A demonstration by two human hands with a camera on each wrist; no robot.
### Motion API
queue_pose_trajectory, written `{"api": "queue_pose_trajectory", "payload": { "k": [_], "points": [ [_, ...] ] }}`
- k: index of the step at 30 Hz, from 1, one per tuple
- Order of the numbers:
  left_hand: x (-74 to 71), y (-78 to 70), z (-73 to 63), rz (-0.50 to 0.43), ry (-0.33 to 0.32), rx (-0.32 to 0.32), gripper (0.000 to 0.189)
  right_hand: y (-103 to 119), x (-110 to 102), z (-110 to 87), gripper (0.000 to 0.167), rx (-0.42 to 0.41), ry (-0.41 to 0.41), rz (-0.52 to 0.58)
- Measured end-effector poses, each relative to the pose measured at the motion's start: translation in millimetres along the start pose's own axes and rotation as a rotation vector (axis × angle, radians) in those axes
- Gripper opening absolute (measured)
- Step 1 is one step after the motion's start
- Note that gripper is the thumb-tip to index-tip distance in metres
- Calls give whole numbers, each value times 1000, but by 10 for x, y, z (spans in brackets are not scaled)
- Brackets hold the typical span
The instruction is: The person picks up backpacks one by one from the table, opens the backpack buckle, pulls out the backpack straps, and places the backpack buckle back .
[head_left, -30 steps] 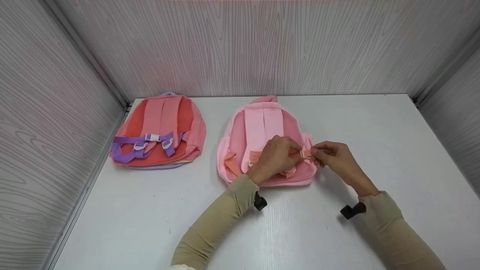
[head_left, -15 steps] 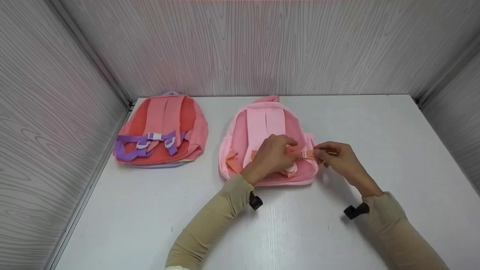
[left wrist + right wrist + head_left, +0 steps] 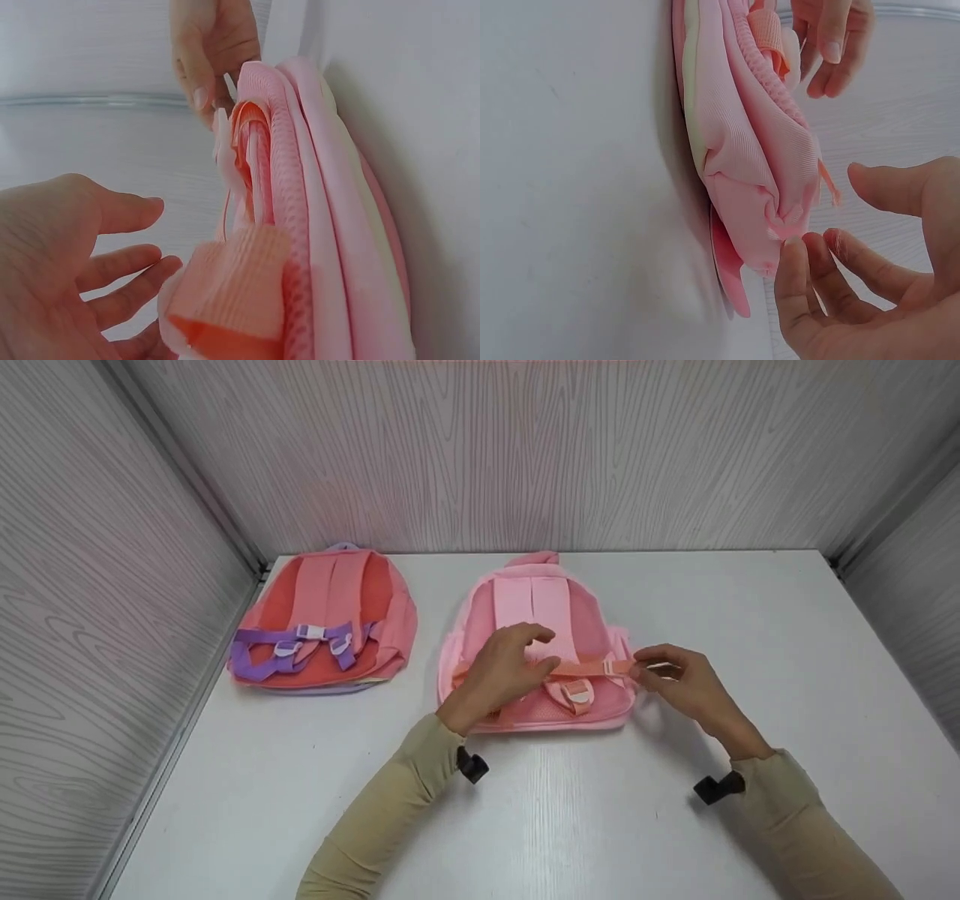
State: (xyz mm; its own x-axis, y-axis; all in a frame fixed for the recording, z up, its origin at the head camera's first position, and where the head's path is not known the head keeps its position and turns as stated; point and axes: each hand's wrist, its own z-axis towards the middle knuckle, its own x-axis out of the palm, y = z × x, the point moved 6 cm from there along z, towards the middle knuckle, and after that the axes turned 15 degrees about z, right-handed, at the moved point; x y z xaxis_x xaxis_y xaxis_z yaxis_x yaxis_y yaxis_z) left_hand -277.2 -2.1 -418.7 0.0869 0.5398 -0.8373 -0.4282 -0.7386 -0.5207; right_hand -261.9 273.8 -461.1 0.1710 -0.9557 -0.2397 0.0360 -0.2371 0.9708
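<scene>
A light pink backpack point(image 3: 469, 619) lies with its shoulder straps facing up in the head view. An orange strap point(image 3: 577, 669) runs across its lower part, with a small pale buckle point(image 3: 610, 668) at the right side. My left hand point(image 3: 499, 667) hovers over the backpack's left half, thumb and fingers spread apart around nothing. Beside the buckle is my right hand point(image 3: 682, 679), its fingertips at the backpack's right edge. In the right wrist view its thumb and fingers stand apart, near the loose orange strap end point(image 3: 829, 184), fingertips touching the pink side fabric.
Left of the pink backpack lies a coral backpack point(image 3: 382, 585) with purple straps point(image 3: 259, 669) and white buckles. Both are on a white table point(image 3: 570, 810). Wood-grain panels point(image 3: 487, 450) enclose the table at the back and sides.
My left hand has let go near the buckle and moved left across the backpack, uncovering the orange strap. My right hand has loosened its pinch at the strap end and stays beside it.
</scene>
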Motion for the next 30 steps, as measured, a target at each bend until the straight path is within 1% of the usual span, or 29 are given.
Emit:
{"api": "queue_pose_trajectory", "payload": {
  "k": [5, 10, 14, 17, 20, 24, 28, 30],
  "points": [
    [-179, 183, -145, -57, -38, -31, 42, 10, 12, -25, 47, -3, 12, 7],
    [-352, 361, -272, -51, -94, -58, 42, -17, 30, -41, 52, 6, 21, -10],
    [-446, 504, -354, -51, -135, -84, 41, -41, 31, -53, 57, 30, 15, -28],
    [-487, 609, -414, -53, -160, -106, 42, -47, 24, -57, 61, 50, 8, -30],
    [-505, 731, -496, -53, -169, -155, 43, -48, 29, -66, 63, 58, 7, -30],
    [-519, 876, -638, -57, -176, -209, 45, -79, 48, -79, 65, 62, 14, -30],
    [-516, 975, -770, -68, -173, -232, 46, -108, 55, -95, 65, 75, 19, -19],
    [-503, 1013, -820, -74, -174, -230, 47, -110, 56, -105, 62, 66, 24, 0]
  ]
}}
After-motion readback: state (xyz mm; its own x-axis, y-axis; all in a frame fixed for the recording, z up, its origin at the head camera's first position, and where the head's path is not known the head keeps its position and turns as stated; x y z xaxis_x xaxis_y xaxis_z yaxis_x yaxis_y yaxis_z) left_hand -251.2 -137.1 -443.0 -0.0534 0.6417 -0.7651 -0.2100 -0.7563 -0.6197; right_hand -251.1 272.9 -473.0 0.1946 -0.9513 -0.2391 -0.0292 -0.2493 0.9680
